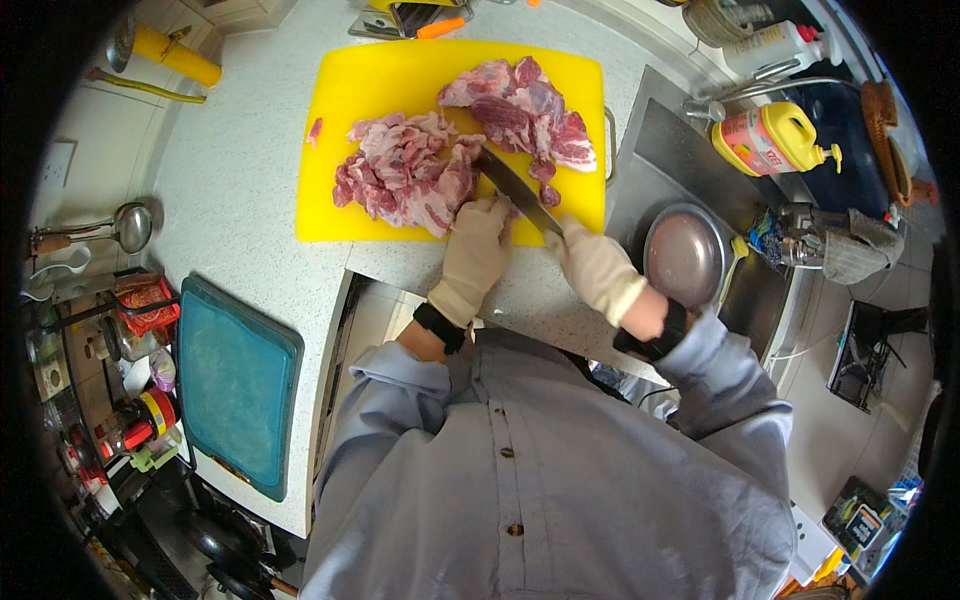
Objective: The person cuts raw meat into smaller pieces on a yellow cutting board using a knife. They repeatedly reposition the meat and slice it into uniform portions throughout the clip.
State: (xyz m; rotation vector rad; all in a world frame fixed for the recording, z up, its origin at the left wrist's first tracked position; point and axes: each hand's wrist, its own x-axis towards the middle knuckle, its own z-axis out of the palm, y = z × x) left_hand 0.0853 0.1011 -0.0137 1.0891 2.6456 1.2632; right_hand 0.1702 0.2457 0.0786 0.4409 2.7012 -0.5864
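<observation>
A yellow cutting board (367, 75) lies on the counter, bearing raw meat. My gloved right hand (596, 266) grips a kitchen knife (517, 187) by its handle, which the fingers hide. The blade points up and left, along the right side of a heap of cut meat pieces (405, 165). At the heap's lower right, my gloved left hand (478, 244) has its fingers curled close to the blade, touching the meat; what is under the fingertips is hidden. Larger uncut meat chunks (525, 105) rest on the board's upper right. One small scrap (315, 133) lies apart at the left.
To the right is a steel sink (637, 165) holding a metal bowl (684, 251); a yellow pump bottle (772, 139) stands beyond it. A teal cutting board (236, 390) lies at the left, beside a rack with jars. An orange-handled tool (440, 28) sits behind the yellow board.
</observation>
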